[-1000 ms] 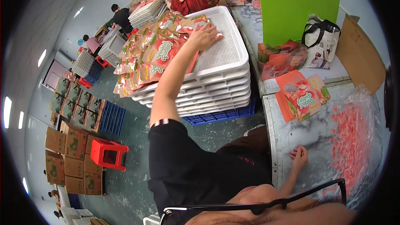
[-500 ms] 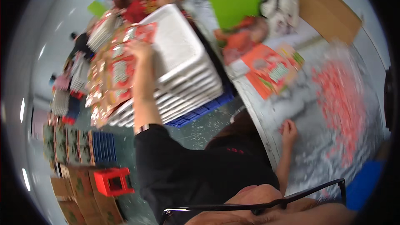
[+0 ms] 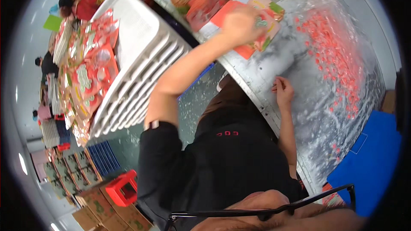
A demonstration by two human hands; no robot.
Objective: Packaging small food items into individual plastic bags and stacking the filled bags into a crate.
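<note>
My left hand [image 3: 243,26] reaches across to the flat orange and green pouches [image 3: 270,13] on the table and lies over them. Its fingers are smeared by motion, so I cannot make out whether they grip one. My right hand [image 3: 283,92] is held near the table's front edge with its fingers curled together. Anything between those fingertips is too small to name. Beyond it, small pink-red pieces [image 3: 329,47] lie spread out beside clear plastic film [image 3: 338,8]. More filled orange pouches [image 3: 92,75] are piled on the top white tray [image 3: 128,21] at my left.
The white trays are stacked high, close to the metal-edged table [image 3: 239,70]. Orange bags [image 3: 209,0] lie at the table's far side. A blue sheet-like thing [image 3: 364,162] is at the right. A red stool [image 3: 123,188] and cardboard boxes [image 3: 107,207] stand on the floor. Other people [image 3: 77,0] are farther off.
My left hand has moved right, from the pouches on the tray stack to the flat pouches on the table. My right hand stays near the table edge. The view has shifted.
</note>
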